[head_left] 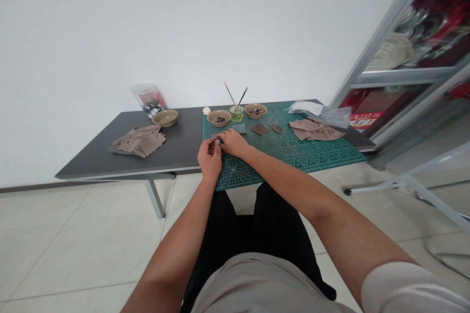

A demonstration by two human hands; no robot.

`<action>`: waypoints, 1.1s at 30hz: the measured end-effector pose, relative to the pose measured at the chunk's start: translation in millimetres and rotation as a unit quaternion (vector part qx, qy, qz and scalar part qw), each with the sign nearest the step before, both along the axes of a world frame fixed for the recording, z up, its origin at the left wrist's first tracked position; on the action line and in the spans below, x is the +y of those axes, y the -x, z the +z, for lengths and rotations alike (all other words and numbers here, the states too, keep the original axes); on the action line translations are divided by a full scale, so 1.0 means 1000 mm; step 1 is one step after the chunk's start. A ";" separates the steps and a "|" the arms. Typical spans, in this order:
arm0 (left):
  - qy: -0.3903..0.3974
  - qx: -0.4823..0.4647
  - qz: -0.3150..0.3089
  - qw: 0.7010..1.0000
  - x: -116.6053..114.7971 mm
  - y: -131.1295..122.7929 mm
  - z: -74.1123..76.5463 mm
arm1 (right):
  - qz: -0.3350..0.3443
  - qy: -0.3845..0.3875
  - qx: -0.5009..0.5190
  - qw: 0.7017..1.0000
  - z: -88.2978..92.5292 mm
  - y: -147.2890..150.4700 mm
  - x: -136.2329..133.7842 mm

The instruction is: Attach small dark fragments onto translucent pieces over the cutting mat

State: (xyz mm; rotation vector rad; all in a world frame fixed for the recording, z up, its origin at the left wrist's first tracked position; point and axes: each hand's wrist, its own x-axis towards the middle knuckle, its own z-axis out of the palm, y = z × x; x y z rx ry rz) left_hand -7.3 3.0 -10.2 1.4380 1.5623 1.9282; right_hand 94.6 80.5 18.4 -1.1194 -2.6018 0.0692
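Note:
My left hand (210, 155) and my right hand (233, 143) meet over the left part of the green cutting mat (304, 149). The fingers of both are closed around a small light-and-dark piece (218, 141), mostly hidden and too small to name. Just beyond my right hand lies a flat grey sheet (240, 128). To its right are a brown sheet (260, 129) and a dark grey sheet (276, 127), looking like sandpaper. Behind my hands, one tan bowl (219, 123) holds dark stones (221, 120).
Two brushes (240, 97) stand in a greenish glass (237, 114). A second bowl (255, 116) holds stones. At right lie a brown cloth (315, 129) and plastic bag (336, 116); at left, another cloth (139, 141), a bowl (165, 121) and a clear container (148, 99).

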 end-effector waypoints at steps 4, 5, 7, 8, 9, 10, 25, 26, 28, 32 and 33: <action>0.005 -0.003 -0.003 1.000 0.000 -0.001 0.001 | 0.017 -0.011 -0.033 0.999 0.004 0.003 0.012; 0.004 -0.009 -0.003 1.000 0.001 -0.001 0.001 | 0.010 -0.010 -0.029 0.999 0.006 0.003 0.013; 0.005 -0.025 -0.007 1.000 0.002 -0.002 0.001 | -0.033 0.000 0.006 0.999 0.011 0.001 0.011; 0.006 -0.034 -0.008 0.999 0.002 -0.002 0.001 | -0.059 0.006 0.037 0.998 0.014 -0.001 0.008; 0.009 -0.038 -0.009 0.999 0.003 -0.001 0.001 | -0.084 0.010 0.073 0.994 0.016 -0.002 0.004; 0.014 -0.036 -0.008 0.999 0.004 -0.001 0.001 | -0.103 0.013 0.112 0.988 0.019 -0.004 -0.001; 0.078 0.110 -0.056 0.989 0.003 -0.005 0.005 | -0.045 0.211 0.474 0.854 -0.017 -0.040 -0.032; 0.079 0.122 -0.052 0.988 0.003 -0.006 0.005 | -0.039 0.219 0.482 0.848 -0.016 -0.040 -0.032; 0.079 0.137 -0.046 0.986 0.003 -0.005 0.006 | -0.033 0.239 0.496 0.834 -0.016 -0.040 -0.031; 0.069 0.147 -0.055 0.985 0.005 -0.004 0.005 | 0.001 0.287 0.535 0.795 -0.018 -0.039 -0.028; 0.067 0.150 -0.059 0.985 0.005 -0.003 0.004 | 0.011 0.297 0.544 0.785 -0.018 -0.038 -0.028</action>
